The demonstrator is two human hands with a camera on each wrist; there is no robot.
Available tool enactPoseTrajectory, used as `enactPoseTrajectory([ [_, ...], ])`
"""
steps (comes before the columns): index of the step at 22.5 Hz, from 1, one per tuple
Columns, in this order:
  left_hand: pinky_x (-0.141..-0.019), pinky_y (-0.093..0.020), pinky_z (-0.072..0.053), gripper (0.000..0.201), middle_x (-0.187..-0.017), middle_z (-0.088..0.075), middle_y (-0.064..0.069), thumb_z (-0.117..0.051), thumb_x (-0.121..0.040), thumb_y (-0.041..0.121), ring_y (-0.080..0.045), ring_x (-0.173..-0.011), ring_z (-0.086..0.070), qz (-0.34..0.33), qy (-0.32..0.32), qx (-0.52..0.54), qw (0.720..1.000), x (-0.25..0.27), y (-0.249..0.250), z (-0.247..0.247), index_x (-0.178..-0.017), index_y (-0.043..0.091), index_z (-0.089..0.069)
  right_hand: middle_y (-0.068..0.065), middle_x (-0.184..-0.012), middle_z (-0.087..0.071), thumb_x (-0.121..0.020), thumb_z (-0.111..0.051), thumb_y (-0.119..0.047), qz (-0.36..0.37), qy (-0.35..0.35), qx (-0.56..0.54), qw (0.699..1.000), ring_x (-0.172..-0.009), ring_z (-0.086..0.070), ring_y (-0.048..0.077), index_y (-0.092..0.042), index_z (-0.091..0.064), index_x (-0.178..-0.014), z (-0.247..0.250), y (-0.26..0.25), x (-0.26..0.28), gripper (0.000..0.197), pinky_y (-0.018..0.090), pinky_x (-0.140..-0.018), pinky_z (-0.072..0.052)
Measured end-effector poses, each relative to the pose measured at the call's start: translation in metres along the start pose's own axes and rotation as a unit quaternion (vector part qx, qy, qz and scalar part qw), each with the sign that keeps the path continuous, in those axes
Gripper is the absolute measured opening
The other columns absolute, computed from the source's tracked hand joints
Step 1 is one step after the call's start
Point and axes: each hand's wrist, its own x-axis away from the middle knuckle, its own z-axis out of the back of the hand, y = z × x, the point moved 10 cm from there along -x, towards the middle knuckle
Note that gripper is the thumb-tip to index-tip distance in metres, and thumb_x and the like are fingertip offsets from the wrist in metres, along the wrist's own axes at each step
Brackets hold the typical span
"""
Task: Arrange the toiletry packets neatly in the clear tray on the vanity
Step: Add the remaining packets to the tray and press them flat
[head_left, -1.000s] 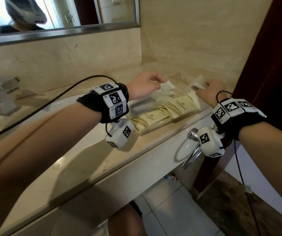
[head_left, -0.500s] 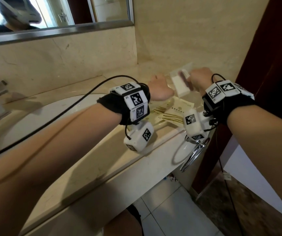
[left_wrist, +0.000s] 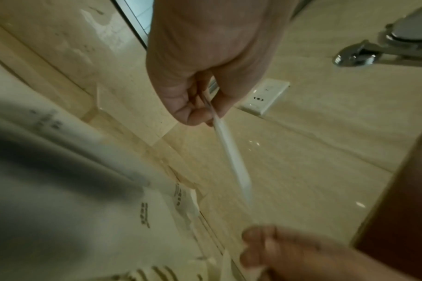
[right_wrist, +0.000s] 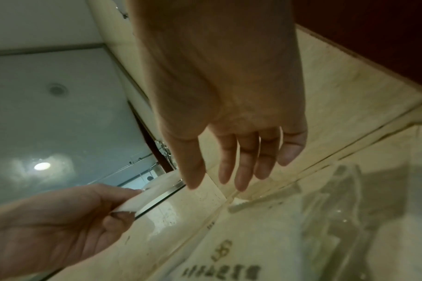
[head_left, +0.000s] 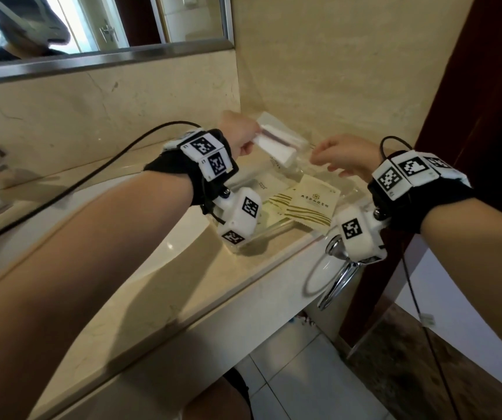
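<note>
A white toiletry packet point(head_left: 277, 140) is held in the air above the far end of the clear tray point(head_left: 277, 230), which rests on the beige stone vanity point(head_left: 183, 286) near its right end. The packet is pinched at its near-left end between thumb and curled fingers of the left hand point(head_left: 239, 133); from that hand it extends toward 4 o'clock in the head view. In the left wrist view the same packet point(left_wrist: 231, 157) is seen edge-on, running from the fingertips toward 5 o'clock.

The right hand point(head_left: 346, 157) is placed at 3 o'clock of the packet, just beside its free end; whether it is touched cannot be told. In the right wrist view the fingers point(right_wrist: 243, 167) of this hand point(right_wrist: 229, 106) are shown straight and loosely spread, with nothing held, above the tray point(right_wrist: 337, 192). The left hand point(right_wrist: 68, 224) and its packet point(right_wrist: 144, 197) appear at 8 o'clock of those fingers.

Beneath both hands, cream packets point(head_left: 313, 204) with printed characters and dark stripes lie flat in the tray; one is overlapped onto the tray's near rim.

At 9 o'clock of the tray a white basin point(head_left: 140, 219) is sunk into the vanity. A mirror point(head_left: 98, 28) is mounted on the wall at 11 o'clock, and a chrome towel ring point(head_left: 331, 274) hangs from the vanity front at 5 o'clock.
</note>
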Motion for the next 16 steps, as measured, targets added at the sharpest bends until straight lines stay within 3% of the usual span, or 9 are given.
enactPoseTrajectory([
  [3, -0.045, -0.014, -0.034, 0.028, -0.068, -0.042, -0.003, -0.048, -0.095, 0.001, -0.009, -0.055, -0.038, 0.013, 0.04, 0.04, 0.998, -0.005, -0.002, 0.022, -0.067, 0.008, -0.046, 0.002, -0.112, -0.058, -0.088, -0.06, -0.032, -0.007, -0.052, 0.119, 0.992, -0.101, -0.049, 0.017, -0.012, -0.062, -0.116, -0.01, 0.011, 0.01, 0.035, 0.033, -0.089, -0.041],
  [7, -0.046, -0.015, -0.032, 0.027, -0.069, -0.043, -0.004, -0.048, -0.094, 0.002, -0.009, -0.056, -0.037, 0.036, 0.039, 0.056, 0.997, -0.001, -0.01, 0.021, -0.068, 0.009, -0.047, 0.007, -0.111, -0.065, -0.082, -0.07, -0.025, -0.033, -0.005, 0.088, 0.996, -0.099, -0.055, 0.019, -0.007, -0.067, -0.109, -0.015, 0.024, 0.01, 0.033, 0.029, -0.08, -0.041],
  [9, -0.045, -0.015, -0.03, 0.026, -0.067, -0.044, -0.003, -0.049, -0.094, 0.003, -0.009, -0.055, -0.036, 0.038, 0.036, 0.048, 0.997, 0.0, -0.011, 0.017, -0.069, 0.008, -0.049, 0.008, -0.096, -0.064, -0.083, -0.068, -0.021, -0.056, 0.012, 0.055, 0.997, -0.094, -0.057, 0.023, -0.003, -0.067, -0.098, -0.012, 0.031, 0.009, 0.024, 0.027, -0.07, -0.043],
  [11, -0.041, -0.015, -0.027, 0.024, -0.066, -0.043, -0.002, -0.049, -0.093, 0.004, -0.008, -0.053, -0.035, 0.035, 0.035, 0.031, 0.998, 0.001, -0.011, 0.016, -0.069, 0.008, -0.05, 0.005, -0.072, -0.055, -0.085, -0.067, -0.022, -0.099, 0.025, 0.005, 0.995, -0.072, -0.052, 0.021, -0.005, -0.056, -0.071, -0.007, 0.041, 0.009, 0.024, 0.025, -0.058, -0.038],
  [13, -0.038, -0.014, -0.025, 0.024, -0.064, -0.041, -0.002, -0.05, -0.093, 0.005, -0.008, -0.051, -0.034, 0.033, 0.039, 0.03, 0.998, 0.001, -0.01, 0.017, -0.069, 0.009, -0.05, 0.003, -0.062, -0.047, -0.085, -0.067, -0.022, -0.13, 0.047, -0.051, 0.989, -0.059, -0.045, 0.017, -0.011, -0.044, -0.059, -0.004, 0.05, 0.004, 0.037, 0.028, -0.064, -0.039],
  [14, -0.037, -0.014, -0.025, 0.025, -0.064, -0.041, -0.002, -0.05, -0.093, 0.005, -0.007, -0.051, -0.034, 0.032, 0.038, 0.033, 0.998, 0.0, -0.01, 0.018, -0.069, 0.009, -0.05, 0.004, -0.065, -0.05, -0.084, -0.068, -0.022, -0.133, 0.061, -0.066, 0.987, -0.061, -0.049, 0.018, -0.011, -0.046, -0.06, -0.003, 0.051, 0.004, 0.034, 0.03, -0.07, -0.043],
  [16, -0.035, -0.012, -0.027, 0.026, -0.064, -0.04, -0.002, -0.05, -0.094, 0.005, -0.007, -0.051, -0.034, 0.032, 0.029, 0.045, 0.998, 0.0, -0.011, 0.017, -0.069, 0.008, -0.049, 0.007, -0.084, -0.062, -0.081, -0.07, -0.024, -0.127, 0.073, -0.037, 0.989, -0.082, -0.062, 0.023, -0.006, -0.06, -0.077, -0.003, 0.05, 0.002, 0.022, 0.033, -0.084, -0.051],
])
